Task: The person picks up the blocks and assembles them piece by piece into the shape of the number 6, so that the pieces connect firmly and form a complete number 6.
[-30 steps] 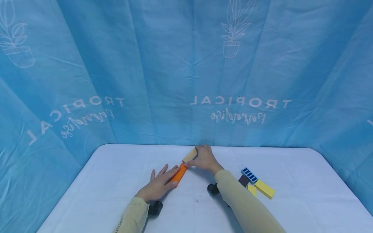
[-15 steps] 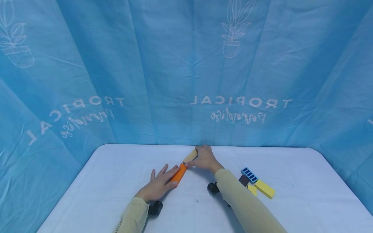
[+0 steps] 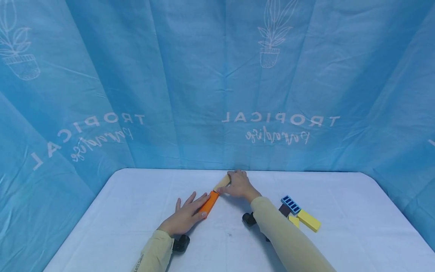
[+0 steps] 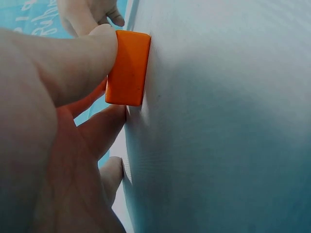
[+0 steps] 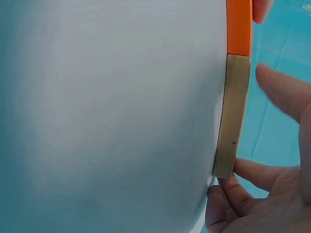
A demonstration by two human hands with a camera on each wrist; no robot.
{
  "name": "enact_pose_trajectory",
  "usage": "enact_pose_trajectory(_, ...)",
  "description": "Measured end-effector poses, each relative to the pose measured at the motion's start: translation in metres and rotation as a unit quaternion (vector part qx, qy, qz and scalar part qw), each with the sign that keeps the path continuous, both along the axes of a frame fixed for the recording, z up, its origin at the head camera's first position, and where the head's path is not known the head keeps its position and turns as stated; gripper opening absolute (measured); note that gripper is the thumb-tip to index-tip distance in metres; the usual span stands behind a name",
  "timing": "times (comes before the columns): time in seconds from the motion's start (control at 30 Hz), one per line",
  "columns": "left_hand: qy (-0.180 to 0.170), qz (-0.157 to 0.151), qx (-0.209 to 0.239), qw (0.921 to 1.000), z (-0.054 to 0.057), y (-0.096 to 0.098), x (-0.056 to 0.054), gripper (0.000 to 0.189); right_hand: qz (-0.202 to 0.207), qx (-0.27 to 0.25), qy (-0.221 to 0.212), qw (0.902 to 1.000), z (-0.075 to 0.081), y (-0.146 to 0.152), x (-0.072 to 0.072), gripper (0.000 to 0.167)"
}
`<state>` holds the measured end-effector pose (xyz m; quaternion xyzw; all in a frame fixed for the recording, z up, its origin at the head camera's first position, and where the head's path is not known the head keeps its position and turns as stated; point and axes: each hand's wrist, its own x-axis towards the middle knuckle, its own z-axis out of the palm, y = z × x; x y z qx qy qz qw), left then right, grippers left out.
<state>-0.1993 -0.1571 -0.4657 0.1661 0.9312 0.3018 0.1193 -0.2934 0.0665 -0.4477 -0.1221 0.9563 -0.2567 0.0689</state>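
An orange block (image 3: pixel 209 203) lies on the white table, its end against the end of a light wooden block (image 3: pixel 222 183). My left hand (image 3: pixel 183 217) pinches the orange block between thumb and index finger, while its other fingers spread out to the left. In the left wrist view, the thumb lies on one side of that block's orange end face (image 4: pixel 129 68). My right hand (image 3: pixel 239 185) spans the wooden block, fingers curled at its far end. The right wrist view shows the wooden block (image 5: pixel 232 116) butted to the orange one, with the right thumb slightly off its surface.
To the right, partly behind the right sleeve, lie a blue block with dark rectangles (image 3: pixel 290 204), a dark brown piece (image 3: pixel 284 210), a long yellow block (image 3: pixel 308 221) and a smaller yellow piece (image 3: pixel 294 221). A blue curtain (image 3: pixel 204 94) hangs behind the table's back edge.
The wooden block has shifted slightly, more in line with the orange one. My right thumb has moved a little up and right; the left hand has stayed put.
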Motion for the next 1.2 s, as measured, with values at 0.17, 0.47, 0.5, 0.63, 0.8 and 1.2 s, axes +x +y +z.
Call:
enact_pose_trajectory(0.17,-0.001,0.001,-0.001,1.0000,0.000,0.000,0.000,0.060,-0.009,-0.008,-0.004,0.9999,-0.002,0.001,-0.001,0.080)
enact_pose_trajectory(0.47,0.004,-0.002,0.002,1.0000,0.000,0.000,0.000,0.060,-0.029,-0.036,-0.006,0.9989,-0.001,0.001,0.000,0.079)
enact_pose_trajectory(0.5,0.004,-0.003,0.003,1.0000,0.000,-0.001,0.000,0.060,-0.029,-0.037,-0.006,0.9989,-0.001,0.001,0.000,0.079)
enact_pose_trajectory(0.63,0.005,-0.004,0.006,1.0000,0.000,-0.001,0.001,0.060,-0.029,-0.036,-0.006,0.9989,0.000,0.000,0.000,0.079)
enact_pose_trajectory(0.8,0.003,-0.005,0.009,0.9999,0.001,-0.001,0.003,0.060,-0.027,-0.040,-0.008,0.9988,-0.001,0.001,0.000,0.083)
enact_pose_trajectory(1.2,0.000,-0.007,0.002,1.0000,0.003,-0.002,0.002,0.060,-0.032,-0.120,-0.004,0.9922,0.011,0.023,-0.003,0.074)
